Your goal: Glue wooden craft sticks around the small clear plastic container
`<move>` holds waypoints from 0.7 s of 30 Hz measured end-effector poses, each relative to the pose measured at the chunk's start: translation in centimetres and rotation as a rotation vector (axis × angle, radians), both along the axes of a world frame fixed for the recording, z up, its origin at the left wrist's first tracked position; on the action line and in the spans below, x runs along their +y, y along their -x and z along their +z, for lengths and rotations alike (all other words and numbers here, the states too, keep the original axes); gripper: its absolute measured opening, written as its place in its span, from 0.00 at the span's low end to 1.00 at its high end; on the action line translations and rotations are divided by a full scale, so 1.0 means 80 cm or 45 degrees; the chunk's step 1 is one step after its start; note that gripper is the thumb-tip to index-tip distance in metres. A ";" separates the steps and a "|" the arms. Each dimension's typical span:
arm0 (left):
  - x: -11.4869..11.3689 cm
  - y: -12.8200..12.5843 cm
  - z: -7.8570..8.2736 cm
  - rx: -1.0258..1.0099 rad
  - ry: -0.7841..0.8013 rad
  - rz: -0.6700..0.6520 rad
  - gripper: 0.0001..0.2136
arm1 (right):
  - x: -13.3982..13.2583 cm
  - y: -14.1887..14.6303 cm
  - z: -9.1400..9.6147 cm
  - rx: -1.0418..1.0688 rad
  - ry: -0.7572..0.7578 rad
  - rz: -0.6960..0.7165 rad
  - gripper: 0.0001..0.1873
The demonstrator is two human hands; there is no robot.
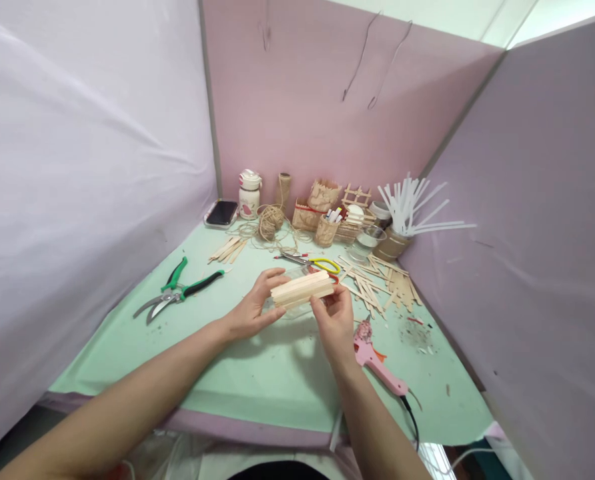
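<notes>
Several pale craft sticks, laid side by side, make up a craft-stick panel (302, 288) held above the middle of the table. My left hand (256, 305) grips its left end, thumb below and fingers above. At the right end, my right hand (335, 321) has its thumb on the near edge, with the other fingers partly hidden behind. Clear plastic (293, 311) shows around the panel; I cannot tell whether the two are joined. A pink glue gun (377, 360) lies just right of my right hand.
Green-handled pruning shears (175, 293) lie at the left. Behind my hands are yellow-handled scissors (323, 265) and loose craft sticks (370, 287). Along the back stand a twine ball (271, 222), a bottle (249, 197), a pen cup (326, 232) and white glue sticks (408, 207).
</notes>
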State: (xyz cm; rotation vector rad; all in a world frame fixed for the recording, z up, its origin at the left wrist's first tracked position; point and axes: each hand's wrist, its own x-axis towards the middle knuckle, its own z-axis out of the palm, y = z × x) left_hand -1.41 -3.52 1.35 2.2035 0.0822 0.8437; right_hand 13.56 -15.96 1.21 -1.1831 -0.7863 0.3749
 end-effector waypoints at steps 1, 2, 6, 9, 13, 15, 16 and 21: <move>0.000 0.000 0.000 0.003 0.002 -0.001 0.24 | 0.000 0.001 0.000 0.000 0.003 -0.007 0.15; 0.000 0.000 -0.001 0.007 0.003 -0.003 0.24 | 0.000 0.002 0.000 0.003 0.006 -0.013 0.14; 0.000 0.000 -0.002 0.004 0.007 -0.017 0.24 | -0.001 0.006 0.000 0.007 0.005 -0.054 0.15; -0.001 -0.001 -0.002 -0.003 0.006 -0.024 0.23 | -0.002 0.009 0.001 0.000 -0.001 -0.078 0.15; -0.001 -0.001 -0.002 0.005 0.018 -0.025 0.24 | -0.003 0.010 0.002 -0.004 -0.006 -0.084 0.14; 0.000 -0.001 -0.003 0.010 0.021 -0.031 0.24 | -0.003 0.011 0.001 0.000 -0.008 -0.082 0.15; 0.000 -0.001 -0.004 0.011 0.020 -0.033 0.24 | -0.003 0.011 0.001 0.003 -0.009 -0.081 0.15; 0.001 -0.002 -0.005 0.009 0.013 -0.032 0.24 | -0.004 0.012 -0.002 -0.009 -0.017 -0.095 0.15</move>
